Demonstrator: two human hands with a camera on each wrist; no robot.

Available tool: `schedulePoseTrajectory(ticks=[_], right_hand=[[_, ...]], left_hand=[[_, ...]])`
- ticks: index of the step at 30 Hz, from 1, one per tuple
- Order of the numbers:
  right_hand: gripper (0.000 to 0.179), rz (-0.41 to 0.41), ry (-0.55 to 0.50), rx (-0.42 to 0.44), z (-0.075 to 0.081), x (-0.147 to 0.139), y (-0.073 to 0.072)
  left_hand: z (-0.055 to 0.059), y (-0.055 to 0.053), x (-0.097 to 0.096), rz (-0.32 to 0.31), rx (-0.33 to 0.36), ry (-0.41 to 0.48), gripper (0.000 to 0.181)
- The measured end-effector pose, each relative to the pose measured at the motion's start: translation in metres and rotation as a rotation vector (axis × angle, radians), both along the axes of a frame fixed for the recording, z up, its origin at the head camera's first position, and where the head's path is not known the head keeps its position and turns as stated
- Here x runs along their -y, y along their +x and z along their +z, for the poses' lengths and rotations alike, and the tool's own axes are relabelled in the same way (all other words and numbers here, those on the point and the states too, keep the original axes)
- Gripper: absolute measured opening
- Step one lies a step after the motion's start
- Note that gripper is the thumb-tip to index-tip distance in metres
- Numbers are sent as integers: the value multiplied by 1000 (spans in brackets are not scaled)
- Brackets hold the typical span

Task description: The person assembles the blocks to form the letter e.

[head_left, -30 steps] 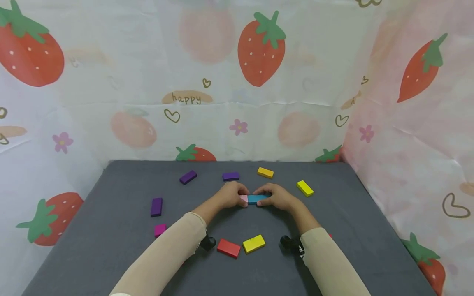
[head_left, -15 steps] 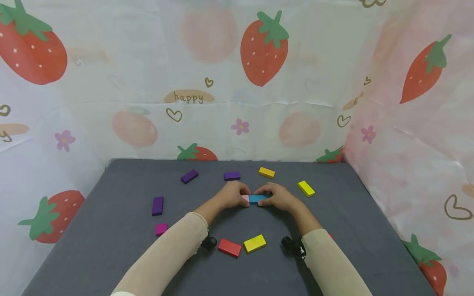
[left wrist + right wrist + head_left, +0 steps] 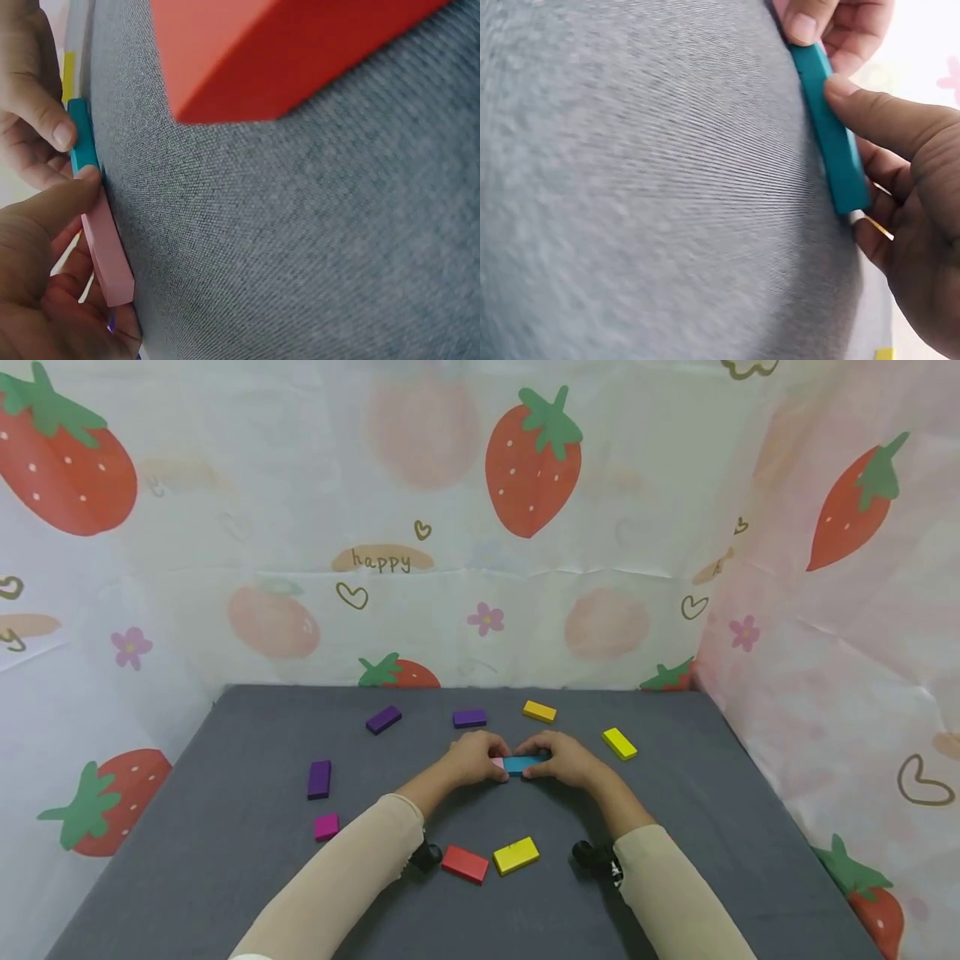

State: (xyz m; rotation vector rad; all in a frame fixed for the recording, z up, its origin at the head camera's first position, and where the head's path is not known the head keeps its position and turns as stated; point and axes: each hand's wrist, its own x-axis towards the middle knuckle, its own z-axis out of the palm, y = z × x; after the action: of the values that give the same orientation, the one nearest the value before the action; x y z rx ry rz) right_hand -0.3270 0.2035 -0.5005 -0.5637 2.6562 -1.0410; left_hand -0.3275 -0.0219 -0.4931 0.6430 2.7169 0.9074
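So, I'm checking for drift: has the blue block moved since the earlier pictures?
No, not visibly: in the head view, the blue block keeps its place against the orange block lying untouched behind it.

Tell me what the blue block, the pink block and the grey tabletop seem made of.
Blue block: probably painted wood, though plastic is possible; smooth, dull finish, with even colour and crisp edges.
Pink block: likely the same; flat, smooth, evenly coloured faces and no visible grain.
Tabletop: apparently woven fabric, matte; fine thread-like texture shows in both wrist views.
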Motion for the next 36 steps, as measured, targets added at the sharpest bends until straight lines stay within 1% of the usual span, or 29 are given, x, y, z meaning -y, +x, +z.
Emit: schedulePoseTrajectory(ticks=[3, 6, 9, 13, 16, 19, 26, 29, 36], right_hand=[[36, -6, -29, -1, 4, -5, 1], [36, -42, -25, -20, 9, -12, 1], [35, -68, 1, -73, 14, -21, 0], [35, -94, 1, -141, 24, -33, -1], [36, -136, 3, -176, 31, -42, -1], [36, -187, 25, -198, 35, -51, -1], [36, -295, 75, -248, 37, -76, -2], [37, -335, 68, -242, 34, -85, -2], [42, -390, 66, -205, 27, -102, -1]], left_hand=[[0, 2, 0, -3, 1, 7, 26], [1, 3, 0, -4, 0, 6, 26], [2, 4, 0, 3, 1, -1, 27], [2, 3, 1, 13, -8, -13, 29], [2, 3, 1, 14, -15, -19, 30], [2, 4, 2, 9, -17, -24, 30], [3, 8, 4, -1, -16, -23, 30], [2, 7, 4, -3, -15, -20, 30], [-3, 4, 5, -18, 7, 1, 30]])
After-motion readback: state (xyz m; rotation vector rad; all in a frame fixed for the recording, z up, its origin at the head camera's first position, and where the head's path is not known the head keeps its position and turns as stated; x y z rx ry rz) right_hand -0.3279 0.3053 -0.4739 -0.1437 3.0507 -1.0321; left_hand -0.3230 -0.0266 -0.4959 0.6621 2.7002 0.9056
